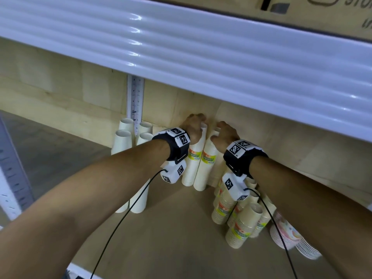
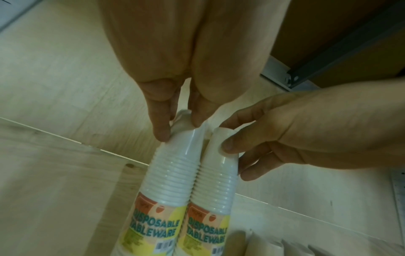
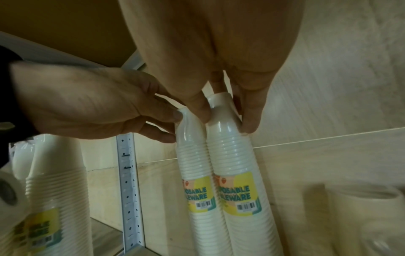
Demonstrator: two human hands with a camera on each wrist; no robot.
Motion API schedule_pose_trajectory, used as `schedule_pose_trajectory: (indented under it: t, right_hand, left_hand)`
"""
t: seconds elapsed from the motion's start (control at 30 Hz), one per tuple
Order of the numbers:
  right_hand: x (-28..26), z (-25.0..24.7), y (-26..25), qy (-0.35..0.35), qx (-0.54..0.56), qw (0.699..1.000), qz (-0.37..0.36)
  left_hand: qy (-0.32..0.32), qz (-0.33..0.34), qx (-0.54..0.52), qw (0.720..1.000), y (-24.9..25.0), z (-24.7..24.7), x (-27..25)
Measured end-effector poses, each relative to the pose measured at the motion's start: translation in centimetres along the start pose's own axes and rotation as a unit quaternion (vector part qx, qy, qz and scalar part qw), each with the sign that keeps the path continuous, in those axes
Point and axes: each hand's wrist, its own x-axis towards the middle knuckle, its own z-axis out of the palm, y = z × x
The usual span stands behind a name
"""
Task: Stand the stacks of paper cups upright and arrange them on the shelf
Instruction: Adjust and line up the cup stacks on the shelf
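Here, my left hand [image 1: 192, 127] pinches the top of the left cup stack [image 1: 190, 168], fingers [image 2: 161, 124] curled round its upper cup. My right hand [image 1: 226, 135] grips the top of the right cup stack [image 1: 204, 170] the same way. Both stacks stand upright, touching, at the shelf's [image 1: 171, 228] 12 o'clock edge against the back panel. 4 plain stacks [image 1: 122, 141] stand at 10 o'clock; tipped stacks [image 1: 241, 224] lie at 4 o'clock.
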Motion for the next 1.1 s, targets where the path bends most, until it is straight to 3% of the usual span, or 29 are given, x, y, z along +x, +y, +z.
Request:
schedule_pose_trajectory:
  t: [0.3, 0.57, 0.87, 1.1]
  right_hand:
    - [-1.2, -1.2, -1.6, 0.013, -0.055, 0.998, 0.014]
    - [-3.0, -1.2, -5.1, 0.027, -0.074, 0.996, -0.050]
    - [-5.8, 1.0, -9.8, -0.022, -0.014, 0.987, -0.159]
    - [-7.4, 2.9, -11.7, -0.077, 0.021, 0.976, -0.200]
  left_hand:
    - [0.022, 0.019, 0.035, 0.999, 1.7, -2.7, -2.0]
    - [0.056, 0.013, 0.074, 0.996, 2.6, -8.0, -5.4]
    - [0.085, -0.033, 0.084, 0.992, -0.8, -14.5, -9.9]
    - [0.093, -0.093, 0.073, 0.989, -4.9, -16.2, -13.7]
